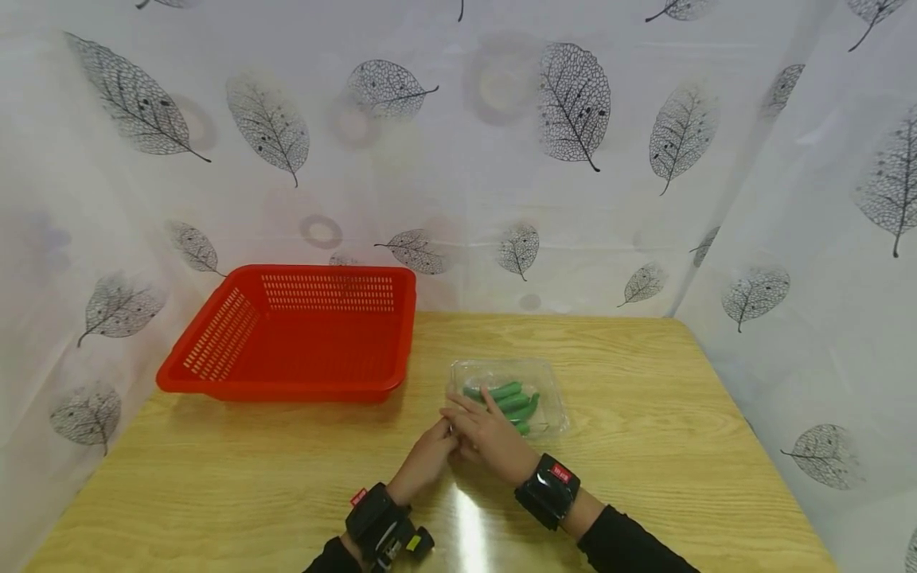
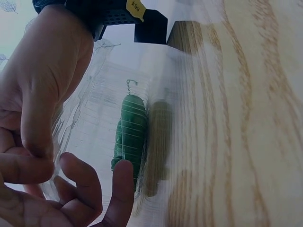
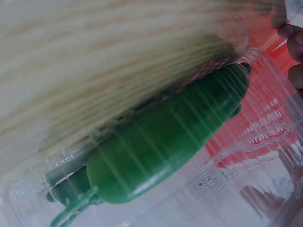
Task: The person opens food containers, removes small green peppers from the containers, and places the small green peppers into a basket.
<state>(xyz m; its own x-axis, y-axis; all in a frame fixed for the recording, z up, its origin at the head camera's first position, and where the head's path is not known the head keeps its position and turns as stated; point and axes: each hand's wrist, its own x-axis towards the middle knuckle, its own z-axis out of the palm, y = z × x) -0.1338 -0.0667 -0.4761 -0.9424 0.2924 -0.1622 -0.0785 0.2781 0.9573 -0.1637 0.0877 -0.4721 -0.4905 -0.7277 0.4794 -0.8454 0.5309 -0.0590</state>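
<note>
A clear plastic box (image 1: 550, 390) with several green, cucumber-shaped vegetables (image 1: 514, 402) inside lies on the table. Thin curly stems show on the vegetables in both wrist views. My left hand (image 1: 427, 455) is at the box's near left corner, its thumb bent against the rim in the left wrist view. My right hand (image 1: 494, 446) reaches over the box's left part with fingers extended and spread, partly covering the vegetables. The fingers of both hands meet at the left edge of the box. The left fingertips are hidden beneath the right hand in the head view.
A red plastic basket (image 1: 286, 391) with slotted walls stands to the left of the box, near the back of the wooden table (image 1: 645, 414). A white curtain with leaf prints (image 1: 466, 159) hangs behind the table and along its sides.
</note>
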